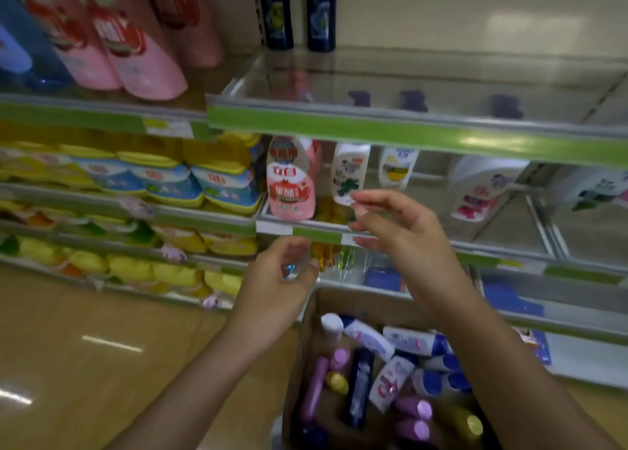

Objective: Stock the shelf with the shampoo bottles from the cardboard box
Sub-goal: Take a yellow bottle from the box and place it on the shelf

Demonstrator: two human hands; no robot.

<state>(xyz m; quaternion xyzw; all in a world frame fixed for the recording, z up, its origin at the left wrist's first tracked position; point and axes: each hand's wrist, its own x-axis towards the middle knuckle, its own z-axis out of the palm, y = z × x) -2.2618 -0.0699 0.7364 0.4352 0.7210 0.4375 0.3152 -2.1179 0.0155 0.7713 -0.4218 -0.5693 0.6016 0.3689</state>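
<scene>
- The cardboard box (pixel 307 334) sits at 6 o'clock in the head view, open and holding a loose jumble of shampoo bottles (pixel 387 380) lying on their sides, their long axes pointing every which way.
- Both hands are raised in front of the middle shelf (pixel 509 250), above the box; the bottles lie below them, towards 6 o'clock.
- The left hand (pixel 275 283) has its fingers loosely curled; something small and shiny shows between them, but blur hides whether it is held.
- The right hand (pixel 404 232) hangs with fingers spread and relaxed, holding nothing.
- 2 dark bottles (pixel 299 11) stand on the top shelf at 12 o'clock, with bare shelf at 1 o'clock.
- Judging from this, either hand must drop straight down; the right hand sits more directly over the bottles.
</scene>
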